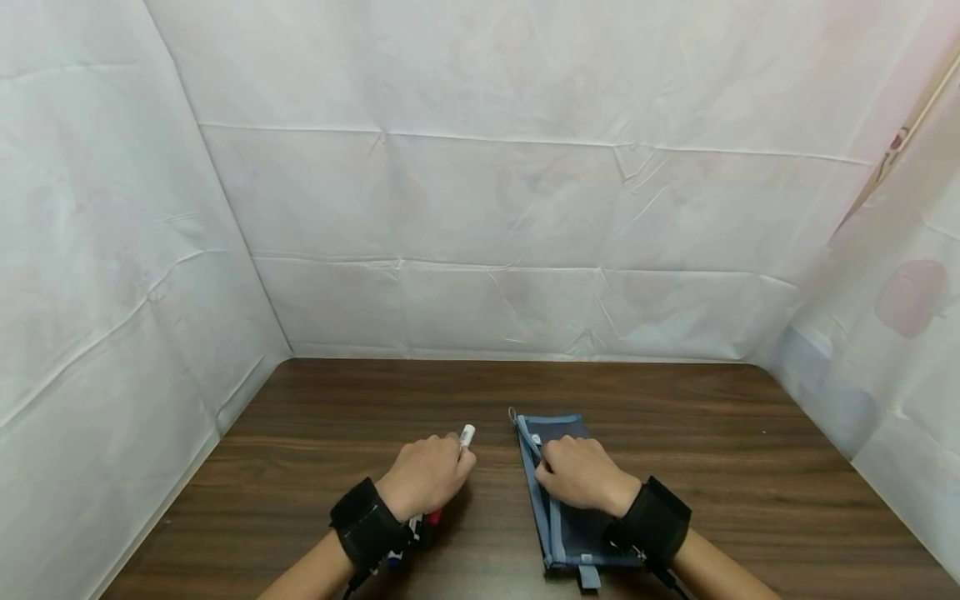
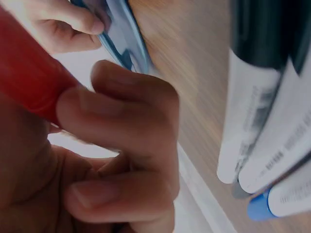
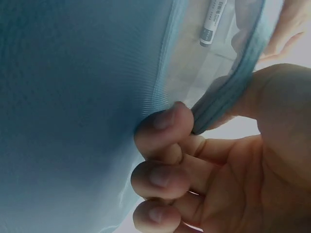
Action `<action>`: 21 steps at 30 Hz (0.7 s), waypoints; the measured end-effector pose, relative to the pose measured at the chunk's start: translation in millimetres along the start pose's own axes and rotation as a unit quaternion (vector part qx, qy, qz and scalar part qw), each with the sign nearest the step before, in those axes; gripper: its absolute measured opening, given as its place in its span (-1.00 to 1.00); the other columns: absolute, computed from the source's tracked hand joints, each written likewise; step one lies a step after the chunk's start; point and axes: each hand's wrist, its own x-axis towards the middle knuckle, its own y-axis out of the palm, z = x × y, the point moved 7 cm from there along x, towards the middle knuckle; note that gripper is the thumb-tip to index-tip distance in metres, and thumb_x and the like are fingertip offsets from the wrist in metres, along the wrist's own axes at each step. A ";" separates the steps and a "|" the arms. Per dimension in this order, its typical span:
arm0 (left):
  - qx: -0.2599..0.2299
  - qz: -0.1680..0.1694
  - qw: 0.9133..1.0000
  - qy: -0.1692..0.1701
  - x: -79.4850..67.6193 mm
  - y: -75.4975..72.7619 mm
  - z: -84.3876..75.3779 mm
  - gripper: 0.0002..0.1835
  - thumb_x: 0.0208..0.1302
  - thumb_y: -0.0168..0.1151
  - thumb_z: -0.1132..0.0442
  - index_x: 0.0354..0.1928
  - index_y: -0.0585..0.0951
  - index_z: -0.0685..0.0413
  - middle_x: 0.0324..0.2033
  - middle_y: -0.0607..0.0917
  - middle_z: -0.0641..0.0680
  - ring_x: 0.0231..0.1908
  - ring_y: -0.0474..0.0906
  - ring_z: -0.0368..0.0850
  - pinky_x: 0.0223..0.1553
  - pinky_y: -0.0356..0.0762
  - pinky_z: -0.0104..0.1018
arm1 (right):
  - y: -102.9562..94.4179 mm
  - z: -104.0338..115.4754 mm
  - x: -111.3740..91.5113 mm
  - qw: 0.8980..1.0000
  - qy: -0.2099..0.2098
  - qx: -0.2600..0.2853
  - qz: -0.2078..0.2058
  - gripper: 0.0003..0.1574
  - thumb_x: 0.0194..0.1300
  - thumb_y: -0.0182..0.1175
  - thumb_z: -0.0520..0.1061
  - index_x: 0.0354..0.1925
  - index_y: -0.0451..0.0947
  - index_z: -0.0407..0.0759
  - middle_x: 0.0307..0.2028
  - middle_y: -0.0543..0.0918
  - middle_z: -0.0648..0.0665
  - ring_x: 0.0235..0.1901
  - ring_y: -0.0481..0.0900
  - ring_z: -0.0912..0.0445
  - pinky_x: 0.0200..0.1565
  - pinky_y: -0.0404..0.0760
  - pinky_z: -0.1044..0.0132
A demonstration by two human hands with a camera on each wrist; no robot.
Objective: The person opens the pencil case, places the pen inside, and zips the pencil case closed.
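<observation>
My left hand (image 1: 429, 475) grips a whiteboard marker (image 1: 467, 436) above the table, its white end sticking out past the thumb. In the left wrist view the red cap (image 2: 31, 77) of that marker lies in the curled fingers. To the right, my right hand (image 1: 583, 475) pinches the edge of a blue mesh zip pouch (image 1: 573, 427), which lies lengthwise on the table. The right wrist view shows the blue rim (image 3: 228, 99) between thumb and fingers, with the opening parted. A white marker with a grey end (image 3: 212, 22) shows through the opening.
Several white markers (image 2: 250, 116), with black or blue ends, lie side by side on the wooden table (image 1: 360, 400) under my left wrist. White sheets (image 1: 480, 208) hang around the table at the back and sides.
</observation>
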 end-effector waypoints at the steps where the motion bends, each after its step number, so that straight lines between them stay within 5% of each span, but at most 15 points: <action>1: -0.009 0.000 1.000 0.003 0.0 -0.7 -1.2 -0.66 0.45 -0.18 0.16 -0.55 0.37 -0.03 -0.73 0.32 -0.10 -0.78 0.15 -0.28 -0.78 0.09 -0.45 | -1.0 0.4 0.0 1.000 0.000 0.001 -0.002 -0.45 0.37 0.04 -0.20 -0.71 0.11 0.08 -0.76 0.05 0.14 -0.75 -0.03 0.27 -0.61 -0.06 0.42; 12: -0.126 0.025 0.992 0.009 3.7 4.0 -6.6 -0.67 0.52 -0.23 0.15 -0.40 0.44 0.07 -0.71 0.37 -0.10 -0.81 0.24 -0.30 -0.83 0.17 -0.46 | -4.1 0.4 0.8 0.999 0.005 0.035 -0.008 -0.58 0.37 0.01 -0.23 -0.63 0.24 0.02 -0.74 0.12 0.13 -0.75 0.04 0.28 -0.63 0.02 0.44; 21: -0.276 0.089 0.957 0.006 6.2 11.2 -7.1 -0.58 0.64 -0.23 0.05 -0.14 0.52 0.23 -0.58 0.56 0.03 -0.65 0.51 -0.08 -0.63 0.52 -0.23 | -6.6 -4.8 4.6 0.997 0.047 0.032 -0.052 -0.48 0.46 -0.01 -0.17 -0.68 0.23 0.01 -0.75 0.16 0.14 -0.77 0.12 0.29 -0.67 0.06 0.45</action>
